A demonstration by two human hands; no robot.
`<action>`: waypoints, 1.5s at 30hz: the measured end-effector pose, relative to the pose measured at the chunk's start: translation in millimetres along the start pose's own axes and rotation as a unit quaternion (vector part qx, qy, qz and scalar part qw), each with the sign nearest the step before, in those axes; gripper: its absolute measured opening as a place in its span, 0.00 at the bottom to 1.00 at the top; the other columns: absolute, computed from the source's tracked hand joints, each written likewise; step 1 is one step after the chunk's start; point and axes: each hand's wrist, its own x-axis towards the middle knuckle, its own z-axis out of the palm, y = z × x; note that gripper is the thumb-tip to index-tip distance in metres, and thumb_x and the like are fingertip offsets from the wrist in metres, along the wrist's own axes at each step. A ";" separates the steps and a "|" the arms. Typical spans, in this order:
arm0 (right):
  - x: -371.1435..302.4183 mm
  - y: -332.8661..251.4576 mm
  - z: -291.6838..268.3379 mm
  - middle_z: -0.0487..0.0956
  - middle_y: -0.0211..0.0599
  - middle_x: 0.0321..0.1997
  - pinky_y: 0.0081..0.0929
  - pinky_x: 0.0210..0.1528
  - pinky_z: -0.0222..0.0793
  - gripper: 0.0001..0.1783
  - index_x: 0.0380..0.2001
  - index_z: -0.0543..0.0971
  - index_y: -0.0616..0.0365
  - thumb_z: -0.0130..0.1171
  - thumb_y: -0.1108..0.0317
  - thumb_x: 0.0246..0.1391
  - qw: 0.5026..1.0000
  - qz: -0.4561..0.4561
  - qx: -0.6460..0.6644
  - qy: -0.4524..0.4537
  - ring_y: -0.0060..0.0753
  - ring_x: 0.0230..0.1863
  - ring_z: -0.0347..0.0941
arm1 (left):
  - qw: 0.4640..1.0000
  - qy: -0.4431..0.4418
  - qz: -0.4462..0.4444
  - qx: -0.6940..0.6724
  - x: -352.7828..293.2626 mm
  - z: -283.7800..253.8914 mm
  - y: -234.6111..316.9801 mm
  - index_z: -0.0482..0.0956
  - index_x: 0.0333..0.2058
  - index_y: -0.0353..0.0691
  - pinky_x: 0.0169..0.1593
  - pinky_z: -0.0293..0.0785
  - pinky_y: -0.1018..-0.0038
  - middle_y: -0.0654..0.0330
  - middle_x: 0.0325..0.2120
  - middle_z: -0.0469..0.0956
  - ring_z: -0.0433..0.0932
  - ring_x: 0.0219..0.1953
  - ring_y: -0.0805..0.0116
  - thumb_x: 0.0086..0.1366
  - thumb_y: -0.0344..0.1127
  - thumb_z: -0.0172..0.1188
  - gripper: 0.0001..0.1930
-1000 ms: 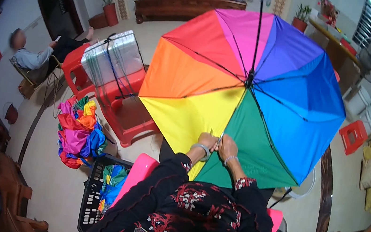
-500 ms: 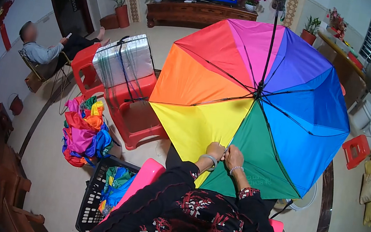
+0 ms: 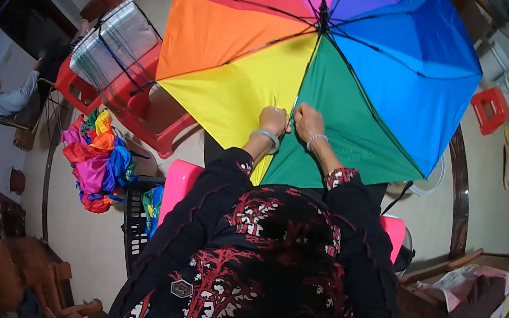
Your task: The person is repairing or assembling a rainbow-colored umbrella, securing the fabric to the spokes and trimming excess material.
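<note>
Hands [image 3: 291,122] pinch rainbow umbrella [image 3: 319,70]; red stools [image 3: 138,104] beside

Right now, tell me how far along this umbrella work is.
Done: the rainbow umbrella stands fully open, its panels stretched over the ribs. In hand: the left hand and right hand pinch the canopy where the yellow and green panels meet, at a rib. Left: a heap of loose rainbow fabric lies on the floor beside a dark basket, apparently unworked.
</note>
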 end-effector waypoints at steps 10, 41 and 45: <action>-13.7 -11.2 -8.3 0.74 0.50 0.24 0.45 0.32 0.65 0.09 0.21 0.73 0.59 0.46 0.67 0.46 0.998 0.041 0.044 -0.005 0.54 0.29 0.70 | 0.997 -0.001 -0.050 -0.061 -25.0 -3.3 7.8 0.68 0.20 0.32 0.12 0.61 0.74 0.52 0.13 0.73 0.72 0.11 0.67 0.58 0.31 0.43 0.11; 3.1 -16.1 -32.6 0.75 0.39 0.12 0.29 0.21 0.72 0.12 0.18 0.78 0.62 0.46 0.72 0.45 0.954 0.164 0.202 -0.149 0.30 0.11 0.72 | 0.988 -0.012 -0.087 -0.128 -15.9 -12.9 14.0 0.66 0.28 0.25 0.16 0.65 0.78 0.50 0.21 0.74 0.75 0.19 0.64 0.59 0.28 0.43 0.09; 1.7 -17.7 -30.6 0.76 0.39 0.13 0.28 0.19 0.72 0.13 0.16 0.78 0.63 0.45 0.72 0.46 0.955 0.169 0.189 -0.153 0.30 0.13 0.73 | 0.989 -0.041 -0.091 -0.110 -12.1 -16.8 13.9 0.67 0.28 0.26 0.16 0.66 0.79 0.51 0.20 0.74 0.76 0.19 0.65 0.59 0.28 0.43 0.08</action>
